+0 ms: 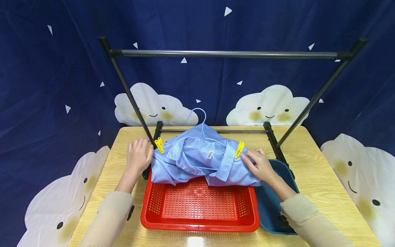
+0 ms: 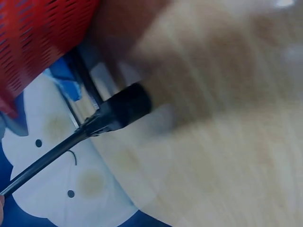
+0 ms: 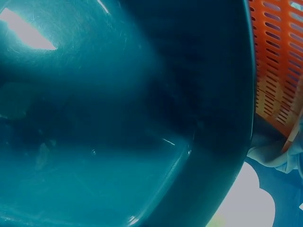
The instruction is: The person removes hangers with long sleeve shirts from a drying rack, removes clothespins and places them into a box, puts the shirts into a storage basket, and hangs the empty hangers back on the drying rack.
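Note:
A light blue collared shirt [image 1: 191,164] lies spread over the back of a red basket [image 1: 200,227], with a pale blue hanger [image 1: 202,120] inside its neck and the hook pointing up. One yellow clothespin [image 1: 159,145] is clipped at the left shoulder, and another yellow clothespin [image 1: 239,149] at the right shoulder. My left hand [image 1: 138,156] is beside the left shoulder and the rack's upright, fingers relaxed and close together. Over on the right, my right hand [image 1: 259,164] touches the shirt just below the clothespin, fingers extended. Neither wrist view shows the clothespins.
A black rack stands behind, its top bar [image 1: 228,54] running across above the shirt. Its left foot [image 2: 125,106] rests on the wooden table [image 1: 327,192]. A dark blue basin [image 1: 271,209] stands beside the basket, under my right forearm. A navy cloud-print curtain [image 1: 197,20] hangs behind.

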Demonstrator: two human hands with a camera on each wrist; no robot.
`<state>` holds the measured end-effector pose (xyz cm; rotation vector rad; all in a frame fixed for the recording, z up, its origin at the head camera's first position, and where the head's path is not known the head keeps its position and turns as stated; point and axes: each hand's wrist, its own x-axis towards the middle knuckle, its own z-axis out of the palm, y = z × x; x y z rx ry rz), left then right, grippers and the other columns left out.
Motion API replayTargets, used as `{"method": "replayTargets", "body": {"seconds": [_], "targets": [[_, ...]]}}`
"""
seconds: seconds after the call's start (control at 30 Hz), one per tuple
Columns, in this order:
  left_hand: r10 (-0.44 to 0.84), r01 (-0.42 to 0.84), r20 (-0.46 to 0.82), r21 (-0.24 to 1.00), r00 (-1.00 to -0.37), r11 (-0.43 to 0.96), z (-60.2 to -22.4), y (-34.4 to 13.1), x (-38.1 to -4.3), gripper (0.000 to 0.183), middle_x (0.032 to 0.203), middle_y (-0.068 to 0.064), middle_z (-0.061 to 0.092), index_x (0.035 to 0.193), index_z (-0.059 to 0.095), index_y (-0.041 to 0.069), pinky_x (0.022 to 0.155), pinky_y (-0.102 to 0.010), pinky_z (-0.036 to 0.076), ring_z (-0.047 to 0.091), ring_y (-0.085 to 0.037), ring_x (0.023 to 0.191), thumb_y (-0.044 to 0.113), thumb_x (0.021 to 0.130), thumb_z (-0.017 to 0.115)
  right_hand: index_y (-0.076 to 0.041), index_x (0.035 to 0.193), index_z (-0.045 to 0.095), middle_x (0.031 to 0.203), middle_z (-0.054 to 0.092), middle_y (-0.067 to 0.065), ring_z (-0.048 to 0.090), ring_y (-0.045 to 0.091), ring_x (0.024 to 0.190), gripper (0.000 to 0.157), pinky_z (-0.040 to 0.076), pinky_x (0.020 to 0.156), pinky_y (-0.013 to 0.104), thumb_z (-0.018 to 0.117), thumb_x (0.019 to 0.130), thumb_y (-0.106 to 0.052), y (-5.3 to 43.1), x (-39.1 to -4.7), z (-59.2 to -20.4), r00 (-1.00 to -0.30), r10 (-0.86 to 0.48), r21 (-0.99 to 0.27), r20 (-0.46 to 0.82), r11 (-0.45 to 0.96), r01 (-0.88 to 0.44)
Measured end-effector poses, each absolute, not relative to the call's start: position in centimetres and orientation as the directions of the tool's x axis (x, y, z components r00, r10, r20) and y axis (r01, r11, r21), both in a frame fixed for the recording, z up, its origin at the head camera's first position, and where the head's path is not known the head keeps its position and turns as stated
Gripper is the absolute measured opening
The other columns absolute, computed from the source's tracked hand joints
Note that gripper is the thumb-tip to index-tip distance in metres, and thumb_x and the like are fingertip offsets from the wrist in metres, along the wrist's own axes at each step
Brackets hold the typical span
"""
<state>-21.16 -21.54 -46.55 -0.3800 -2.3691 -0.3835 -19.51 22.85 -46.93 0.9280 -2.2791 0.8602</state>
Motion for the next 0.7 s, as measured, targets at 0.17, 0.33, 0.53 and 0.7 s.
{"method": "replayTargets", "body": {"seconds": [0.17, 0.33, 0.53, 0.7], "targets": [[0.196, 0.338, 0.555, 0.164, -0.809, 0.927, -47.6, -21.7, -20.7, 0.032, 0.095, -0.015, 0.055, 0.103, 0.054, 0.0, 0.083, -0.048, 0.035, 0.049, -0.034, 0.089, 0.026, 0.091, 0.041, -0.01, 0.081, 0.06, 0.078, 0.063, 0.003, 0.059, 0.019, 0.073, 0.005, 0.032, 0.074, 0.034, 0.058, 0.085, -0.012, 22.8, -19.5, -47.0, -0.617, -0.409, -0.345, 0.672, 0.564, -0.75], [0.223, 0.328, 0.474, 0.151, -0.852, 0.933, -48.1, -21.5, -20.6, 0.03, 0.096, -0.014, 0.054, 0.102, 0.054, 0.002, 0.081, -0.047, 0.035, 0.049, -0.033, 0.088, 0.029, 0.093, 0.042, -0.01, 0.081, 0.06, 0.078, 0.064, 0.003, 0.059, 0.02, 0.074, 0.009, 0.032, 0.074, 0.034, 0.057, 0.087, -0.015, 22.8, -19.4, -46.9, -0.618, -0.411, -0.345, 0.67, 0.565, -0.75], [0.234, 0.31, 0.417, 0.123, -0.878, 0.943, -48.3, -21.3, -20.5, 0.029, 0.09, -0.012, 0.053, 0.095, 0.052, 0.007, 0.078, -0.046, 0.035, 0.049, -0.032, 0.087, 0.033, 0.094, 0.038, -0.009, 0.081, 0.061, 0.08, 0.065, 0.004, 0.06, 0.021, 0.076, 0.007, 0.032, 0.075, 0.034, 0.058, 0.086, -0.013, 22.8, -19.5, -46.9, -0.622, -0.411, -0.343, 0.666, 0.572, -0.746], [0.236, 0.299, 0.379, 0.116, -0.895, 0.947, -48.4, -21.3, -20.6, 0.031, 0.09, -0.012, 0.054, 0.093, 0.052, 0.008, 0.08, -0.046, 0.035, 0.049, -0.031, 0.088, 0.034, 0.095, 0.036, -0.008, 0.081, 0.061, 0.08, 0.065, 0.004, 0.06, 0.021, 0.076, 0.006, 0.033, 0.074, 0.034, 0.058, 0.085, -0.011, 22.8, -19.5, -47.0, -0.617, -0.409, -0.339, 0.672, 0.571, -0.747]]}}
